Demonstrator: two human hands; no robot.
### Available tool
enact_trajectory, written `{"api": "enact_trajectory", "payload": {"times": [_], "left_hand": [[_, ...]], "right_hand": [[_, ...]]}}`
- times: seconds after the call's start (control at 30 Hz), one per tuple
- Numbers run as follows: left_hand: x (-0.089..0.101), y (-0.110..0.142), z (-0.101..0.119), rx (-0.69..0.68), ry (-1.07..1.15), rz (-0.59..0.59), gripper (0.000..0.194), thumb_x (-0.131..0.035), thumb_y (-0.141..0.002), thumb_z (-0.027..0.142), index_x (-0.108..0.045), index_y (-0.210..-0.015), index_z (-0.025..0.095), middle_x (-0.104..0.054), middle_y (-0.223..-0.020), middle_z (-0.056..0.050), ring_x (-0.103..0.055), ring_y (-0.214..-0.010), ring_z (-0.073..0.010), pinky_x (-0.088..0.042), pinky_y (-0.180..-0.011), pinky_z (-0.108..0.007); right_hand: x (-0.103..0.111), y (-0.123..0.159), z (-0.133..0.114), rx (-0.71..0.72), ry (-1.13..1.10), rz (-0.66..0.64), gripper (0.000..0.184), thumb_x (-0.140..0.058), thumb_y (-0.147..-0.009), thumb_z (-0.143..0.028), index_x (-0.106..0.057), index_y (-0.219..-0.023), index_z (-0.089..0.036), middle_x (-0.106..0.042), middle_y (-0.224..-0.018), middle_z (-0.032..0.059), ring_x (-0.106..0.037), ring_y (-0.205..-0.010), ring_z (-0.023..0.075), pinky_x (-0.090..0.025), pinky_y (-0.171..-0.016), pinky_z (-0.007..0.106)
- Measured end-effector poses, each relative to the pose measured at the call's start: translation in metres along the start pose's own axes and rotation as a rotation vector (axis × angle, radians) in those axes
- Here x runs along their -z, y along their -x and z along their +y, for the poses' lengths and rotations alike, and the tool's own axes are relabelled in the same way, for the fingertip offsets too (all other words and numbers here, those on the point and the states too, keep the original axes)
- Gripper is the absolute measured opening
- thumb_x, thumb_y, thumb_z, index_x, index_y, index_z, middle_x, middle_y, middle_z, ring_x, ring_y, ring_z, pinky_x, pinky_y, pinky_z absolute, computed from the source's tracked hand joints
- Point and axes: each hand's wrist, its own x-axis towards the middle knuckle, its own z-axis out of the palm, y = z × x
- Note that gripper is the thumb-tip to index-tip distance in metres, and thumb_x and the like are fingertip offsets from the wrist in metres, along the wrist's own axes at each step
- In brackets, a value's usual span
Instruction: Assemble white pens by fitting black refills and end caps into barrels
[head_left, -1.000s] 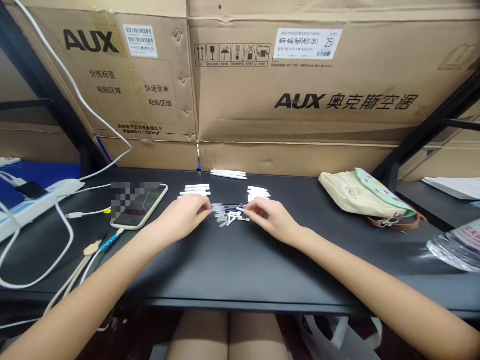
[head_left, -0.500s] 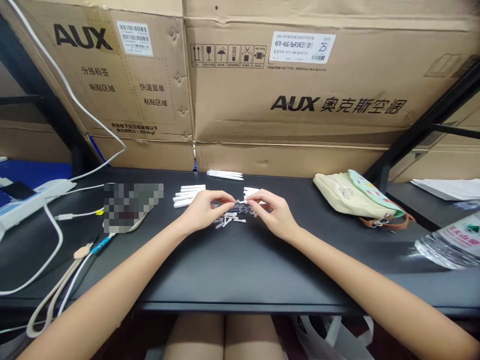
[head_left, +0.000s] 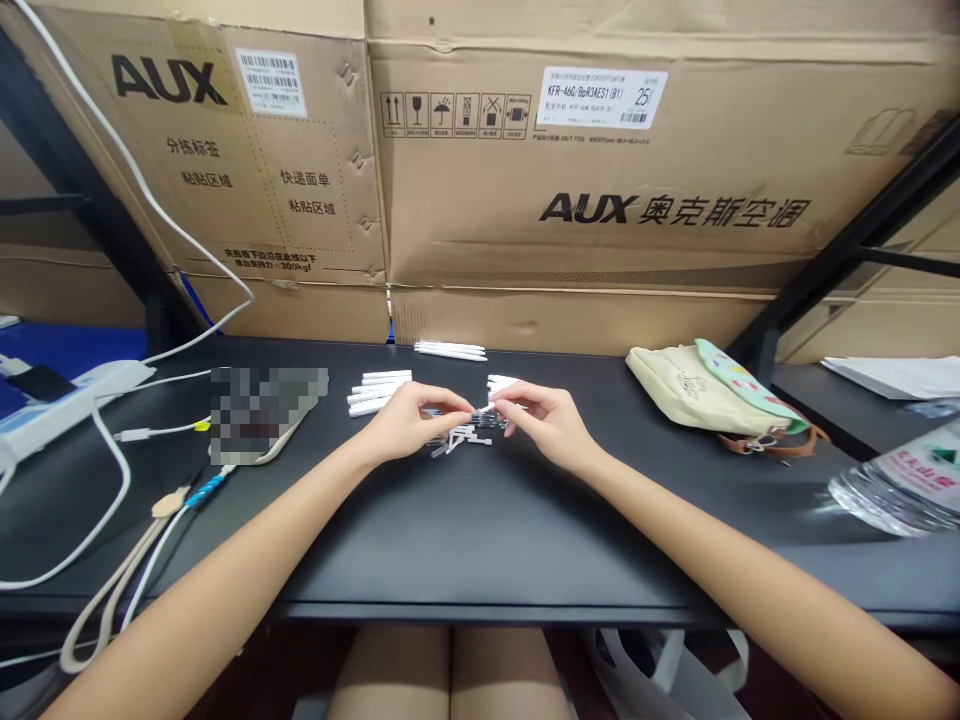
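My left hand [head_left: 420,420] and my right hand [head_left: 547,422] meet over the middle of the desk, thumb and forefinger pinched on each. Between the right fingertips shows a small white pen part [head_left: 486,407]. The left fingertips close on something too small to make out, close to that part. Just below and behind the fingers lies a pile of small white clip-like pen pieces [head_left: 466,436] with thin clear and dark bits. White pen barrels [head_left: 381,385] lie in a row beside my left hand. Further white pieces [head_left: 501,381] are partly hidden behind my right hand.
Several white pens [head_left: 450,350] lie at the back. To the left are a pixelated object [head_left: 270,415], cables and a power strip [head_left: 90,395]. A cream pouch [head_left: 675,390] and a water bottle [head_left: 904,485] stand right. Cardboard boxes [head_left: 480,240] rise behind the black desk [head_left: 465,540].
My fingertips have drawn slightly closer together and a little lower, with less of the small white part showing between them. The items on the desk look unmoved.
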Motion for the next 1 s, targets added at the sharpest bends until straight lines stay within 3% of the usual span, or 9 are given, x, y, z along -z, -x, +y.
{"api": "enact_trajectory", "payload": {"times": [0.27,0.4,0.5,0.6,0.67,0.77,0.83,0.93,1.0], "left_hand": [[-0.019,0.002,0.005,-0.019,-0.001,0.086,0.027,-0.062,-0.076,0.039,-0.066,-0.079,0.013,-0.069,-0.076,-0.006,-0.063,-0.066,-0.0148,-0.052,-0.063,-0.026],[-0.005,0.013,0.016,-0.061,-0.528,0.141,0.038,-0.057,-0.079,0.048,-0.063,-0.098,0.015,-0.067,-0.102,-0.012,-0.06,-0.099,-0.026,-0.044,-0.091,-0.042],[0.025,0.029,0.017,0.268,-1.114,0.416,0.06,-0.049,-0.081,0.053,-0.057,-0.118,0.007,-0.049,-0.129,-0.026,-0.034,-0.127,-0.0443,-0.017,-0.101,-0.064],[0.052,0.044,0.01,0.747,-1.242,0.282,0.073,-0.04,-0.082,0.057,-0.048,-0.129,0.002,-0.051,-0.124,-0.032,-0.034,-0.124,-0.0504,-0.013,-0.097,-0.069],[0.058,0.047,0.008,0.822,-1.256,0.221,0.079,-0.033,-0.085,0.057,-0.034,-0.138,-0.001,-0.056,-0.116,-0.032,-0.042,-0.119,-0.048,-0.012,-0.097,-0.068],[0.052,0.04,0.017,0.568,-1.374,0.361,0.076,-0.031,-0.087,0.052,-0.024,-0.141,-0.001,-0.049,-0.127,-0.031,-0.036,-0.125,-0.0454,-0.013,-0.099,-0.065],[0.045,0.03,0.025,0.322,-1.354,0.366,0.064,-0.035,-0.089,0.044,-0.032,-0.138,0.002,-0.051,-0.126,-0.027,-0.041,-0.122,-0.0404,-0.017,-0.101,-0.061],[0.039,0.015,0.029,0.008,-1.198,0.072,0.037,-0.038,-0.09,0.031,-0.054,-0.117,0.011,-0.062,-0.11,-0.015,-0.057,-0.103,-0.0264,-0.036,-0.095,-0.042],[0.039,0.009,0.022,-0.076,-1.166,-0.062,0.026,-0.044,-0.088,0.028,-0.061,-0.102,0.013,-0.063,-0.102,-0.012,-0.059,-0.09,-0.023,-0.043,-0.082,-0.035]], "right_hand": [[-0.02,0.01,-0.001,-0.047,-0.059,0.142,0.026,-0.074,-0.066,-0.04,-0.073,-0.083,-0.02,-0.071,-0.076,0.0046,-0.065,-0.065,0.0185,-0.058,-0.06,0.035],[-0.025,0.011,-0.001,-0.057,-0.079,0.188,0.03,-0.076,-0.062,-0.041,-0.073,-0.082,-0.019,-0.071,-0.074,0.0048,-0.065,-0.063,0.0187,-0.059,-0.06,0.036],[-0.023,0.009,0.0,-0.053,-0.091,0.209,0.03,-0.075,-0.063,-0.04,-0.073,-0.083,-0.018,-0.071,-0.075,0.0053,-0.065,-0.066,0.0187,-0.059,-0.058,0.035],[-0.022,0.009,0.001,-0.047,-0.091,0.209,0.029,-0.074,-0.065,-0.04,-0.073,-0.083,-0.018,-0.07,-0.075,0.0058,-0.065,-0.067,0.0183,-0.059,-0.057,0.033],[-0.023,0.009,0.001,-0.055,-0.087,0.202,0.03,-0.074,-0.065,-0.04,-0.073,-0.084,-0.017,-0.07,-0.076,0.0063,-0.065,-0.067,0.0184,-0.058,-0.056,0.033],[-0.024,0.009,0.002,-0.06,-0.083,0.205,0.03,-0.074,-0.066,-0.04,-0.072,-0.085,-0.017,-0.071,-0.079,0.007,-0.065,-0.069,0.0193,-0.058,-0.057,0.034],[-0.022,0.009,0.002,-0.047,-0.083,0.219,0.03,-0.072,-0.068,-0.04,-0.072,-0.087,-0.017,-0.071,-0.079,0.0069,-0.066,-0.071,0.0195,-0.058,-0.057,0.034],[-0.019,0.007,0.002,-0.024,-0.088,0.235,0.029,-0.071,-0.069,-0.039,-0.072,-0.088,-0.018,-0.07,-0.078,0.0062,-0.066,-0.069,0.0184,-0.058,-0.056,0.033],[-0.017,0.007,0.003,-0.014,-0.086,0.243,0.028,-0.071,-0.069,-0.039,-0.072,-0.088,-0.018,-0.07,-0.077,0.006,-0.065,-0.067,0.0177,-0.058,-0.056,0.032]]}}
